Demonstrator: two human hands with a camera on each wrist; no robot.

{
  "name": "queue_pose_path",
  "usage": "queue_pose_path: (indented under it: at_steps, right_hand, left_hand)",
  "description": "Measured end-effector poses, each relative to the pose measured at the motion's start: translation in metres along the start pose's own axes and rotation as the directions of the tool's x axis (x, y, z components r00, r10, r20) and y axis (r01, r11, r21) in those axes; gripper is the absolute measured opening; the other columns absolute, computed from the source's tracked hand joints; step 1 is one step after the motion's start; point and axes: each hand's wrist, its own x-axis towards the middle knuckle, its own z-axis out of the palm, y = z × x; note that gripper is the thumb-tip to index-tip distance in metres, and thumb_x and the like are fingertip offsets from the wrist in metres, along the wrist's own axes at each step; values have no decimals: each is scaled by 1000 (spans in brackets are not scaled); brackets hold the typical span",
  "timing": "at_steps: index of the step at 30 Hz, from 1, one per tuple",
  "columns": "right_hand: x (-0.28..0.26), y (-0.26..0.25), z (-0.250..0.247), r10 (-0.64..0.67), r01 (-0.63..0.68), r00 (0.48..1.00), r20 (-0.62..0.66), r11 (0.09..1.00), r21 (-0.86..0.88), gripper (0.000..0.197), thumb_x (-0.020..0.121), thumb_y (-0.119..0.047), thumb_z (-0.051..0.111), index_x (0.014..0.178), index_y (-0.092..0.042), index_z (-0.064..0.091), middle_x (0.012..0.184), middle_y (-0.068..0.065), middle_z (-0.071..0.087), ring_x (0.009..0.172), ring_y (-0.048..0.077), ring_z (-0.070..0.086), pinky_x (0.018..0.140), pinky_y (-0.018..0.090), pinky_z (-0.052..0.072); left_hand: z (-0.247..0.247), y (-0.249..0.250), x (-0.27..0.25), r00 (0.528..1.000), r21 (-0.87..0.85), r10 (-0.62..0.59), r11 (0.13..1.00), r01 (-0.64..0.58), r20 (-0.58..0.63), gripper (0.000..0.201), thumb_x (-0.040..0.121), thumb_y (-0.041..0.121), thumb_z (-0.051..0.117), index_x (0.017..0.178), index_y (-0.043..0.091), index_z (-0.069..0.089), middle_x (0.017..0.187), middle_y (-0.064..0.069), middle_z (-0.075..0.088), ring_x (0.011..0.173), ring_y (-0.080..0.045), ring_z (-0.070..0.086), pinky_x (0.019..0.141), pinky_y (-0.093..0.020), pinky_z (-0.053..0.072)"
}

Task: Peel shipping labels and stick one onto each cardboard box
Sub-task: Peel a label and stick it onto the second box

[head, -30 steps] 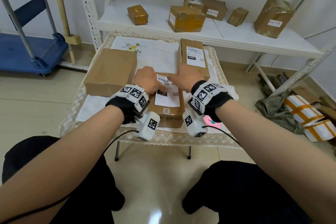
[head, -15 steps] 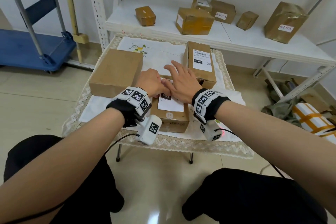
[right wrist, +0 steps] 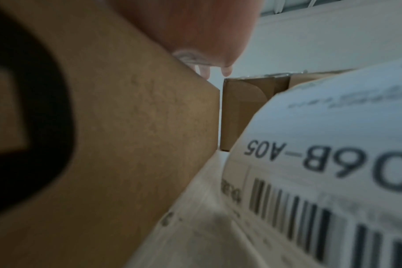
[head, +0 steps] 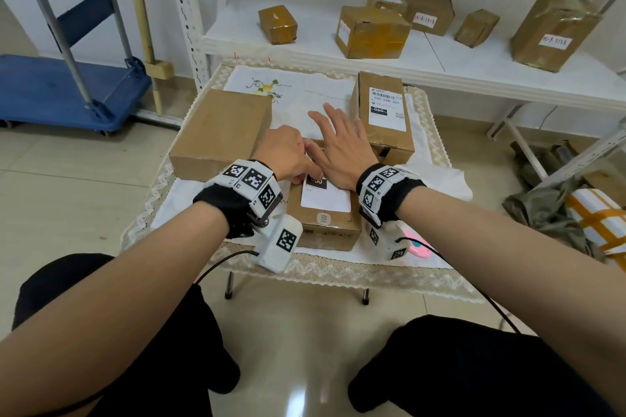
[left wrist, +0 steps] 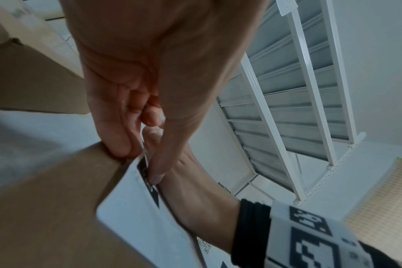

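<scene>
On the small cloth-covered table [head: 437, 159] the middle cardboard box [head: 325, 223] sits at the 6 o'clock edge, a white shipping label [head: 326, 197] on its top. The right hand [head: 342, 145] lies flat over the label's far half, fingers straight and spread toward 12 o'clock, gripping nothing. The left hand [head: 288, 154] sits at the label's 9 o'clock side, knuckles up, and from the head view its fingers are hidden.

The left wrist view fills that in: the left hand's fingers [left wrist: 117, 130] curl at the box's edge, and its thumb [left wrist: 170, 145] presses down on the label's black printed patch, next to the right hand's wrist. Whether the curled fingers actually pinch the label's edge cannot be told.

The right wrist view shows little of the hand, only blurred fingertips [right wrist: 226, 70] past the box's corner. It does show a loose label sheet [right wrist: 321, 163] with a barcode lying close to the lens at 3 o'clock, which the head view does not reveal.

A plain box [head: 220, 132] lies at 10 o'clock, unlabelled on the faces shown; a labelled box [head: 384, 112] stands at 1 o'clock. More parcels rest on the white shelf [head: 474, 74] at 12 o'clock.
</scene>
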Motion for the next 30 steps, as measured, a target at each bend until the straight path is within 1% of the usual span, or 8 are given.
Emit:
queue_pose_path:
  at_steps: [7,12,17,19,21,22,26,30]
  right_hand:
    - [6,3,2,48,-50,998,-49,998,-44,59,102,-53,23,154,-24,22,164,10,18,151,31,17,119,55,14]
    - [7,5,-1,87,-92,992,-94,995,-46,57,104,-50,24,153,-20,25,162,13,23,149,32,21,120,52,17]
    - [-2,2,2,81,-82,990,-112,997,-3,65,99,-57,15,151,-21,28,159,13,28,147,31,25,118,52,20]
    - [-4,2,3,77,-78,991,-109,997,-2,68,97,-59,11,151,-22,28,159,13,28,147,31,26,118,52,20]
    - [-3,3,2,93,-93,990,-109,996,6,63,100,-57,17,151,-22,28,160,13,27,147,31,25,119,51,18]
    - [-2,4,2,99,-98,989,-106,995,7,60,101,-55,20,152,-22,27,160,13,27,147,31,24,120,50,17]
    - [2,6,2,100,-101,990,-98,995,-6,58,103,-53,24,152,-22,27,160,13,27,147,32,24,120,49,16]
    - [6,8,2,107,-108,988,-110,994,-6,57,103,-52,26,151,-20,29,158,13,30,145,31,27,120,46,18]
  left_hand:
    - [0,2,-1,1000,-7,-27,1000,27,7,43,60,15,90,67,14,48,61,-4,65,66,-23,74,68,-40,63]
    - [-2,1,0,999,9,-40,999,40,14,37,65,18,88,66,13,52,66,-9,72,67,-23,74,69,-37,62]
    - [-6,-2,9,1000,22,-24,999,24,19,29,88,22,63,64,10,54,78,-19,74,76,-30,74,75,-38,61]
    - [-8,-3,15,1000,95,-13,995,12,8,26,93,20,52,72,7,56,82,-20,73,74,-33,71,73,-38,60]
    - [-9,-4,19,1000,135,-17,991,17,-2,15,95,16,48,89,5,56,88,-19,71,70,-30,65,62,-35,54]
    - [-9,-5,21,1000,147,-28,989,27,5,13,96,16,48,99,4,54,92,-19,69,70,-29,63,61,-35,52]
    - [-11,-13,30,997,115,-59,992,53,48,31,95,14,57,125,9,49,99,-16,68,79,-32,71,77,-44,60]
    - [-13,-14,35,993,75,-61,996,54,96,47,92,11,64,135,15,46,95,-14,70,80,-32,72,76,-48,61]
